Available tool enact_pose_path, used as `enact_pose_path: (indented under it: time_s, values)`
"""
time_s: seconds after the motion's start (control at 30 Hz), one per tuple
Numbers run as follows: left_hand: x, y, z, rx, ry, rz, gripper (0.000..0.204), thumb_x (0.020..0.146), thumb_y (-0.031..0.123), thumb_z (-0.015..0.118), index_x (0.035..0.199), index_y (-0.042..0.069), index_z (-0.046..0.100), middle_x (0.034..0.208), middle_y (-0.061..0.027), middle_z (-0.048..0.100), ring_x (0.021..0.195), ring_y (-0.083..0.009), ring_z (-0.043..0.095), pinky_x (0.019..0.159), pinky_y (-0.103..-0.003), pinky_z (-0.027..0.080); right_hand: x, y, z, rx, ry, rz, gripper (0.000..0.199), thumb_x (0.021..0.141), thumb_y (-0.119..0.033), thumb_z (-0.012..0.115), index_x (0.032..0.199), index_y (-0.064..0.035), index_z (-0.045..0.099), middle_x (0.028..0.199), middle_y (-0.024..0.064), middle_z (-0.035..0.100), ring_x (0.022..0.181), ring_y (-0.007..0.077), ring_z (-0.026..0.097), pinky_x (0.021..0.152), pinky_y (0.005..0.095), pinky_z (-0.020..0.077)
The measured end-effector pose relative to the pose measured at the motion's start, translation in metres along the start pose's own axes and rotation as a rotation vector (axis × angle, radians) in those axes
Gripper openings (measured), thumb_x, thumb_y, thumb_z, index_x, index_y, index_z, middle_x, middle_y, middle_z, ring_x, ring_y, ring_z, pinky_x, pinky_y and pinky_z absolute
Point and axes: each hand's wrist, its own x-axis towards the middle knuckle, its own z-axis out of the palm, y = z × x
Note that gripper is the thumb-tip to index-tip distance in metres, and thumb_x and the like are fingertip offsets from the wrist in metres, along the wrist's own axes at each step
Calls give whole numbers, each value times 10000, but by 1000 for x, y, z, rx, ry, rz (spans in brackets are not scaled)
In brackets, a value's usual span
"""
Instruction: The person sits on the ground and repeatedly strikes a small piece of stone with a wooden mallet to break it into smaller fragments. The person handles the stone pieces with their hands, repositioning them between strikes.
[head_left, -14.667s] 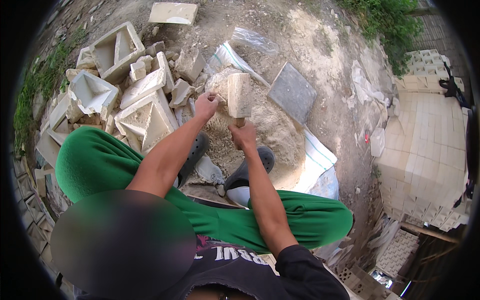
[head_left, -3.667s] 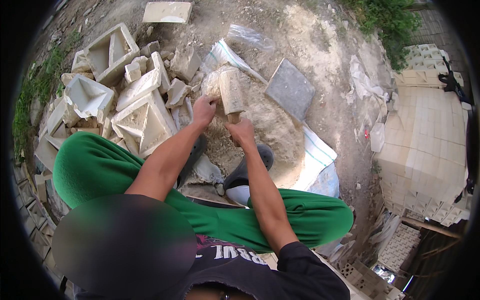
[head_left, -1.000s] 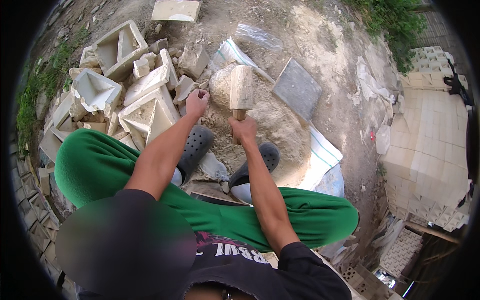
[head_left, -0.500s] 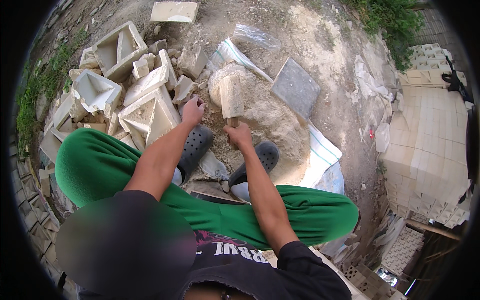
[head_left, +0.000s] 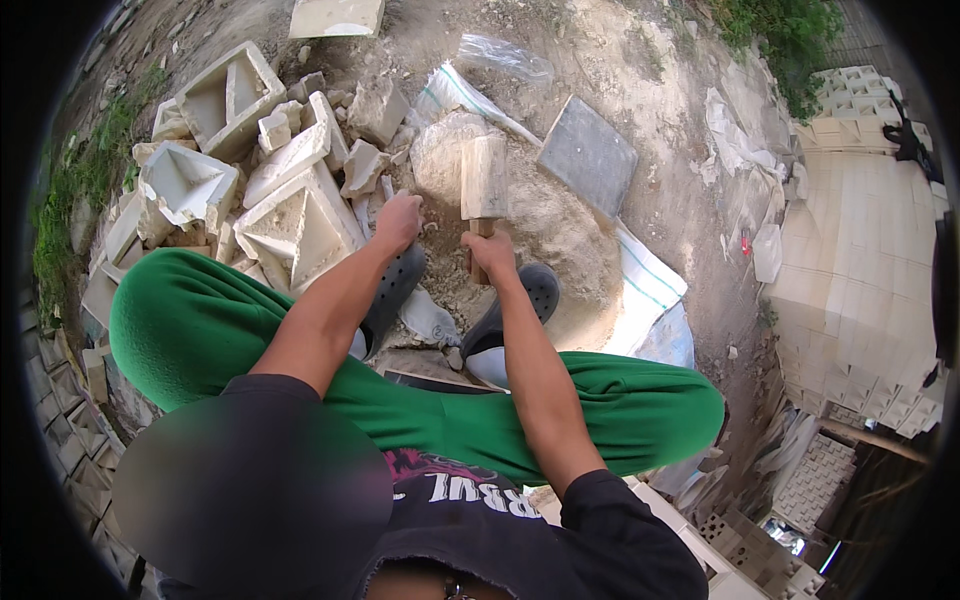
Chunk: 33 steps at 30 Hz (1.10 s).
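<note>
My right hand [head_left: 490, 252] is wrapped round the handle of a wooden mallet [head_left: 484, 178]. The mallet's block-shaped, dusty head points away from me, over a heap of pale crushed rubble and powder [head_left: 560, 240]. To its left, my left hand [head_left: 401, 220] is closed with its fingers curled in; what they hold, if anything, is hidden. That hand is nearest to a broken lump [head_left: 364, 168] and a cast block with a hollow, angled face [head_left: 300, 228], at the right edge of a pile of broken blocks.
A white sack sheet [head_left: 648, 285] lies under the rubble, with a grey square slab [head_left: 590, 155] on the far right side. Clear plastic [head_left: 505, 57] lies beyond. My grey clogs [head_left: 392, 300] flank the near rubble. Stacked pale blocks [head_left: 850, 270] stand at right.
My right hand and the mallet have shifted slightly right. My left hand has turned and moved a little right and nearer me, its fingers now less visible.
</note>
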Motion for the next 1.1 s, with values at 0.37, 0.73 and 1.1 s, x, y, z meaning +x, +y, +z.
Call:
enact_pose_path:
  time_s: [0.37, 0.73, 1.1]
  values:
    - [-5, 11, 13, 36, -59, -77, 98, 810, 68, 614, 878, 29, 672, 942, -206, 646, 975, -392, 652, 842, -481, 530, 2, 5, 5, 129, -39, 42, 241, 752, -175, 735, 837, 37, 658, 658, 108, 641, 538, 211, 650, 496, 377, 528]
    - [9, -5, 27, -87, -195, -111, 232, 672, 127, 782, 887, 53, 739, 869, -144, 731, 828, -276, 717, 751, -381, 560, -4, 8, 1, 214, -39, 16, 245, 757, -180, 752, 836, 34, 663, 651, 100, 637, 525, 219, 645, 479, 380, 530]
    - [53, 36, -25, -537, -111, -195, 393, 720, 181, 857, 1057, 18, 735, 924, -63, 742, 828, -143, 685, 762, -288, 549, -2, 9, -3, 444, -61, 117, 270, 753, -172, 731, 892, 43, 647, 628, 118, 630, 487, 223, 631, 453, 379, 517]
